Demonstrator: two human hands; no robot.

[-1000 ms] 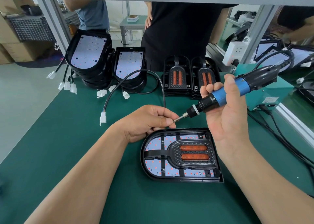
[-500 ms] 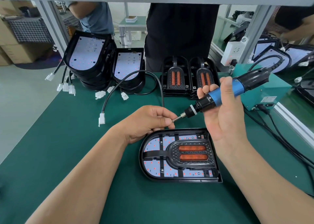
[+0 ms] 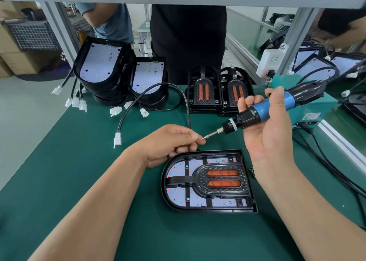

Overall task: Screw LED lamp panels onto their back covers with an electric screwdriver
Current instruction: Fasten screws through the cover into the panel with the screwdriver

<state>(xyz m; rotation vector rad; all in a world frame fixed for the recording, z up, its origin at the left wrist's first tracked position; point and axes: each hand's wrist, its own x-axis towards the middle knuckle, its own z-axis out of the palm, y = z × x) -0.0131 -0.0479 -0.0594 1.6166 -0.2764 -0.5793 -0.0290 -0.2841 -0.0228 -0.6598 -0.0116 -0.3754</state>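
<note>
A green worktop (image 3: 59, 181) fills most of the view, with two bystanders standing beyond its far edge. At the far left of it stand two stacks of back covers fitted with white LED panels (image 3: 99, 63), their black cables ending in white connectors (image 3: 76, 102) that trail toward the near side. To the right of those, near the far edge, are two stacks of black inner frames with orange reflector strips (image 3: 219, 90). Directly in front of the person lies the lamp assembly (image 3: 208, 181), flat on the worktop, its rounded end pointing left, the LED panel showing through a black frame with two orange strips at its centre. Its black cable (image 3: 186, 110) loops away past the left hand to a white plug (image 3: 117, 141).

The right hand (image 3: 271, 130) is clasped around the blue-and-black electric screwdriver (image 3: 267, 106), held tilted above the assembly with its bit (image 3: 210, 135) pointing down-left. The left hand (image 3: 168, 142) is pinched closed, thumb and forefinger meeting at the bit's tip; a screw between them is too small to make out.
</note>
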